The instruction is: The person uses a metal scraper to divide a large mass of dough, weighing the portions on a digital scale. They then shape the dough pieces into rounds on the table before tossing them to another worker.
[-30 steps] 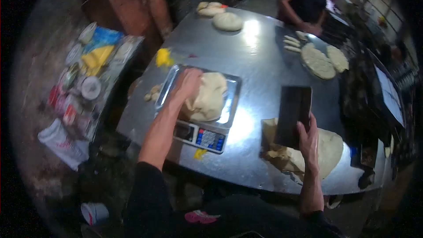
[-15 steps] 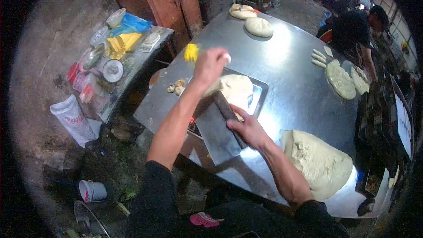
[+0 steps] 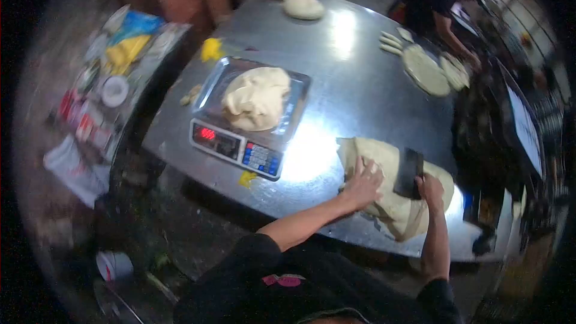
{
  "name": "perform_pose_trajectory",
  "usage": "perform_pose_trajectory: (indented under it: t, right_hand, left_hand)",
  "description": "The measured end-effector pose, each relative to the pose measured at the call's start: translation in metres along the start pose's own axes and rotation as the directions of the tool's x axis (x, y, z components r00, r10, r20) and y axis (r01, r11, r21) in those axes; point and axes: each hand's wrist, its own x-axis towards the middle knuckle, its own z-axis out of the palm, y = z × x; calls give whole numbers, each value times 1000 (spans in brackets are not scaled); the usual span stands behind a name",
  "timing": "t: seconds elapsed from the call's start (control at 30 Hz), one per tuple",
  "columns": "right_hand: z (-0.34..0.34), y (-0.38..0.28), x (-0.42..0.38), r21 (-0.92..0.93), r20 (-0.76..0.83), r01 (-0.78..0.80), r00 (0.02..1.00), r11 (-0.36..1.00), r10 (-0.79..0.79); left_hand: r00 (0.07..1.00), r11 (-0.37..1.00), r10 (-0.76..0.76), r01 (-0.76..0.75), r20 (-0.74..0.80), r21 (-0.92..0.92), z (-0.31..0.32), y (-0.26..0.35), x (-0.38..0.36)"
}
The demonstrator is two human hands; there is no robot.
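My left hand (image 3: 362,185) rests on the left part of a large slab of dough (image 3: 384,155), its fingers spread. In my right hand (image 3: 431,191) is the handle of a dark, flat dough scraper (image 3: 409,174), whose blade stands against the dough. To the left, a lump of dough (image 3: 258,97) sits on the metal tray of a digital scale (image 3: 234,147) with a lit red display; neither hand touches it.
The steel table (image 3: 348,99) bears two round doughs (image 3: 303,8) at its far end and flattened dough (image 3: 425,71) at the right. A co-worker (image 3: 429,0) leans in there. A side table (image 3: 123,105) with yellow blocks and bowls stands left.
Both hands have moved from the scale to the large dough at the right. The scraper has gone along in my right hand. My left hand has opened onto the dough. The view has shifted.
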Motion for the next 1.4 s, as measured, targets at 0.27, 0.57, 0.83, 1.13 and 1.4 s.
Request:
perform_pose_trajectory:
  t: [0.27,0.57,0.83,1.13,1.4]
  right_hand:
    - [-51,-134,11,377,-178,549,833,746,-524]
    - [-111,-382,0,306,-149,897,376,319,-915]
    - [-113,-456,12,329,-33,891,342,313,-939]
    - [-13,-245,105,-66,79,809,588,584,-805]
    - [42,-143,24,-219,14,681,718,699,-696]
  left_hand:
    - [933,723,-168,337,319,-603,-89,-30,-154]
    - [575,144,-794,491,195,-859,-75,-57,-303]
    - [526,172,-843,453,107,-875,-78,-97,-334]
    - [661,310,-731,542,168,-781,-123,-131,-298]
    - [970,650,-200,235,136,-722,-70,-76,-96]
